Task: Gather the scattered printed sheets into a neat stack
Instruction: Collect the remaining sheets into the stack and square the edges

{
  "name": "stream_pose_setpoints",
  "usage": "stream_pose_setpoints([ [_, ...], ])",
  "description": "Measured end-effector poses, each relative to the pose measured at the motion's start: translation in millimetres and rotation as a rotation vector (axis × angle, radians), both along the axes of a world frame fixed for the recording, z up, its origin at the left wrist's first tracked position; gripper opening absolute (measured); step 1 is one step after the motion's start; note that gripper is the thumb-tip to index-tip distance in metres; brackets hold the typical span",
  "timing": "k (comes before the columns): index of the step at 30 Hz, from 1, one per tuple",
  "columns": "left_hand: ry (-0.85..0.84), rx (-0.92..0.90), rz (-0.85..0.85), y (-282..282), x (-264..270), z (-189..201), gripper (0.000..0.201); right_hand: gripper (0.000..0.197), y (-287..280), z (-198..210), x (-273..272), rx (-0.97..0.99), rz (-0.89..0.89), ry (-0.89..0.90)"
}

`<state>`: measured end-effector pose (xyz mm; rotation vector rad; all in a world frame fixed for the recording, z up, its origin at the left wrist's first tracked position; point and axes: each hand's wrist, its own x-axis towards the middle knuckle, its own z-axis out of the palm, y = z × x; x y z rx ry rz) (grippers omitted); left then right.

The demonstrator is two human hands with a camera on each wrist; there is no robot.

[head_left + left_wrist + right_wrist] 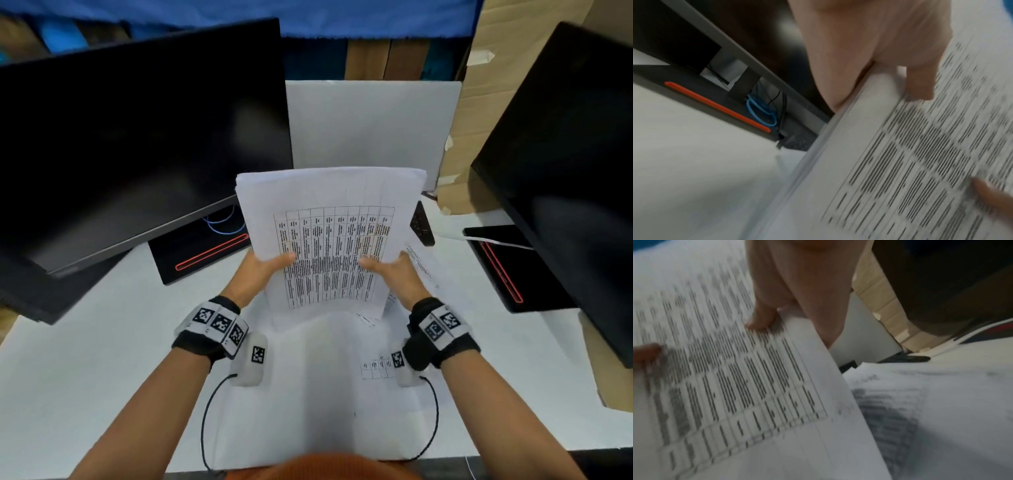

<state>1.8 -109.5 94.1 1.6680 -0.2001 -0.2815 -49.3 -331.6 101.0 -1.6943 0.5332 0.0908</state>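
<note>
I hold a bundle of printed sheets (329,236) upright above the white desk, its top page showing a table of text. My left hand (260,270) grips the bundle's left edge (865,129), thumb on the front. My right hand (394,270) grips the right edge (813,344) the same way. More printed sheets (424,267) lie flat on the desk under and to the right of the bundle (910,394). Another sheet with a small table (376,368) lies near my right wrist.
A dark monitor (137,137) stands at the left with its base (202,250) on the desk, and a second monitor (565,154) stands at the right. A black remote-like device (422,224) lies behind the sheets. Cardboard (496,102) and a white board (373,126) stand behind.
</note>
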Motion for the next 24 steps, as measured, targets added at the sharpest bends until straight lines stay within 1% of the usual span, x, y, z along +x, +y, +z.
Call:
stream_pose_setpoints([
  [2, 0.056, 0.038, -0.047, 0, -5, -14, 0.050, 0.086, 2, -11, -4, 0.025, -0.030, -0.016],
  [3, 0.050, 0.025, -0.036, 0, -6, -16, 0.048, 0.078, 3, -12, -4, 0.034, -0.047, -0.037],
  [5, -0.007, -0.002, 0.005, 2, -6, -16, 0.034, 0.067, 7, -9, -7, 0.046, -0.030, -0.070],
  [6, -0.048, -0.002, 0.033, 3, -4, -14, 0.032, 0.058, 8, -7, -7, 0.036, 0.002, -0.109],
  [8, -0.091, -0.012, 0.078, 10, 2, -13, 0.034, 0.034, 5, -8, -2, 0.008, 0.088, -0.180],
  [9, -0.089, -0.017, 0.094, 14, 5, -14, 0.034, 0.026, 0, -11, 2, 0.003, 0.106, -0.201],
  [10, -0.087, -0.015, 0.108, 18, 7, -17, 0.034, 0.023, -8, -17, 6, -0.002, 0.095, -0.208],
  [11, -0.077, -0.004, 0.123, 22, 8, -21, 0.032, 0.022, -20, -26, 10, -0.030, 0.061, -0.184],
  [12, -0.069, 0.006, 0.135, 26, 9, -24, 0.031, 0.026, -33, -34, 13, -0.073, 0.017, -0.154],
  [13, -0.056, 0.011, 0.144, 30, 9, -27, 0.029, 0.034, -46, -44, 16, -0.145, -0.012, -0.099],
  [15, -0.033, 0.017, 0.170, 37, 10, -33, 0.028, 0.051, -71, -59, 18, -0.296, -0.013, 0.066],
  [17, -0.013, 0.014, 0.199, 41, 11, -37, 0.026, 0.059, -92, -67, 22, -0.389, -0.024, 0.199],
  [20, -0.014, 0.019, 0.218, 44, 13, -41, 0.024, 0.064, -112, -74, 28, -0.449, -0.047, 0.288],
  [24, -0.015, 0.020, 0.235, 48, 16, -46, 0.022, 0.068, -123, -91, 39, -0.513, 0.006, 0.378],
])
